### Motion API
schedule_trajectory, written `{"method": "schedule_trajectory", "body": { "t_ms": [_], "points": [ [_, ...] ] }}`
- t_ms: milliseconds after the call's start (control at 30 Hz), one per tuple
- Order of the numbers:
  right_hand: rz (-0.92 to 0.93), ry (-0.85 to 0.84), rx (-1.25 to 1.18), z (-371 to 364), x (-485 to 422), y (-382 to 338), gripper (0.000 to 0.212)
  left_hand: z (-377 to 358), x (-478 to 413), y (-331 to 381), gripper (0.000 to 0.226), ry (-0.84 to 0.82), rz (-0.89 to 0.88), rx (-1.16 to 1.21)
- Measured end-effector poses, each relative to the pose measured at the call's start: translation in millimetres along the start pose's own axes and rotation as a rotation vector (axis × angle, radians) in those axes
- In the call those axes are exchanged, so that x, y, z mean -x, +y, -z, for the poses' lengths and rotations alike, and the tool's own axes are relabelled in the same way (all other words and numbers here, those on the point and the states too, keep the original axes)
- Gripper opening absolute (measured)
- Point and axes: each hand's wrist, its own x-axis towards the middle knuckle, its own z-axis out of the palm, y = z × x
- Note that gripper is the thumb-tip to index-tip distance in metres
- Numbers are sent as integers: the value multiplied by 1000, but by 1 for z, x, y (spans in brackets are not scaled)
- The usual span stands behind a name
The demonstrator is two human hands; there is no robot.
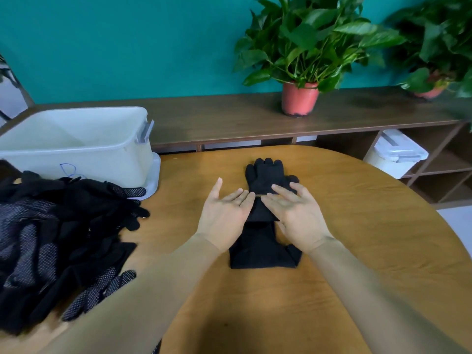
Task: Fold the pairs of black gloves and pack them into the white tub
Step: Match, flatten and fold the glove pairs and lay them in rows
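From the head view we see both hands spread with straight fingers, the left hand (224, 215) and right hand (296, 213) side by side over the middle of a black knitted pair of gloves (264, 175) lying flat on the oval wooden counter (357, 226). A heap of black dotted gloves (51, 238) lies left of the left hand, and the white plastic tub (102, 159) stands beyond it.

Counted: one white tub (76, 141); one flat glove stack (264, 178); one glove heap (63, 226), contents uncountable; two hands, left hand (224, 215) and right hand (298, 215); two potted plants, middle plant (306, 54) and right plant (439, 47); one lidded bin (394, 155).
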Motion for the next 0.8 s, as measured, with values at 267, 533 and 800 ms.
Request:
{"method": "schedule_trajectory", "body": {
  "t_ms": [267,533,800],
  "points": [
    [34,-139,11,1,42,-24,53,-9,39,20,60,-31,-19,44],
    [-6,-168,48,3,58,-33,50,-30,59,23,65,11,-72,109],
    [-12,-262,-8,12,63,-34,51,-44,63,16,61,89,-198,40]
  ]
}}
